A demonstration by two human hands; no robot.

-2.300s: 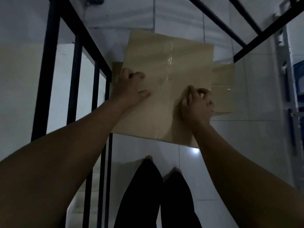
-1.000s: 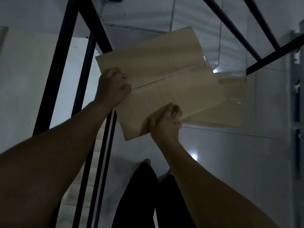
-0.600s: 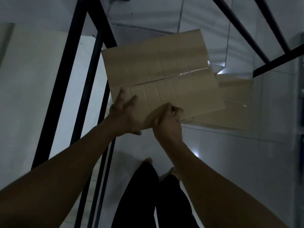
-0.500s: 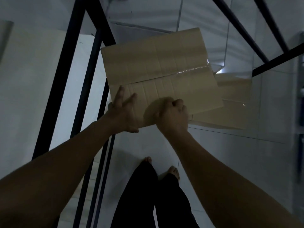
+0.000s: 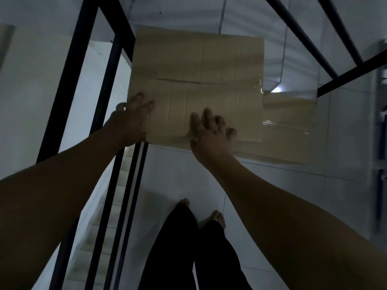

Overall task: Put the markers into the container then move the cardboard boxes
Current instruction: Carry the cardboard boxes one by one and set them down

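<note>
Flattened brown cardboard box set down by the stair railing

Flattened brown cardboard box [image 5: 196,84], creased and taped, lies in dim light on top of a second flattened cardboard sheet [image 5: 289,130] on the pale tiled floor [image 5: 272,195], its left edge against the black metal stair railing [image 5: 117,65]. A barefoot person in dark trousers leans over it. The left hand [image 5: 132,120] rests at the near left corner, fingers loosely spread over the edge; the right hand [image 5: 211,132] lies palm down on the near edge, fingers splayed and pinching nothing. The box stretches away from both hands, its long side running left to right across the person, so any further shove would go forward from the near edge. Both hands are equally close to it. No markers or container are in sight; the box-moving part of the job looks to be under way.
</note>
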